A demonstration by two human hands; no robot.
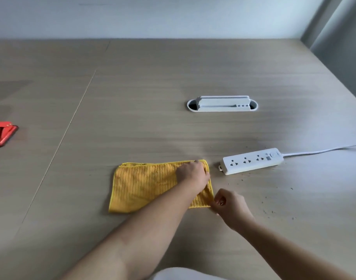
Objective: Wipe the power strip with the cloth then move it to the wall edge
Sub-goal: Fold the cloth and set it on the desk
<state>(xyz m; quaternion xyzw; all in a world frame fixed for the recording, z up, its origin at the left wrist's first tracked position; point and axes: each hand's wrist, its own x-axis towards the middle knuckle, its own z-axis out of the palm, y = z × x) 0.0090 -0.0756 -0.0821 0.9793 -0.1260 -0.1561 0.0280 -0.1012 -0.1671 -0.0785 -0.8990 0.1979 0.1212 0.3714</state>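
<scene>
A yellow ribbed cloth (144, 186) lies flat on the wooden table. My left hand (192, 174) rests on its far right corner, fingers closed over the edge. My right hand (228, 205) pinches the cloth's near right corner. A white power strip (253, 161) with several sockets lies just right of the cloth, slightly angled, a small gap from both hands. Its white cord (322, 150) runs off to the right. The wall (173, 17) meets the table's far edge well beyond the strip.
A white oval cable grommet (222, 104) is set into the table behind the strip. A red object (1, 133) sits at the left edge. Dark crumbs (274, 207) speckle the table near and right of the strip. A grey curtain (338, 37) hangs far right.
</scene>
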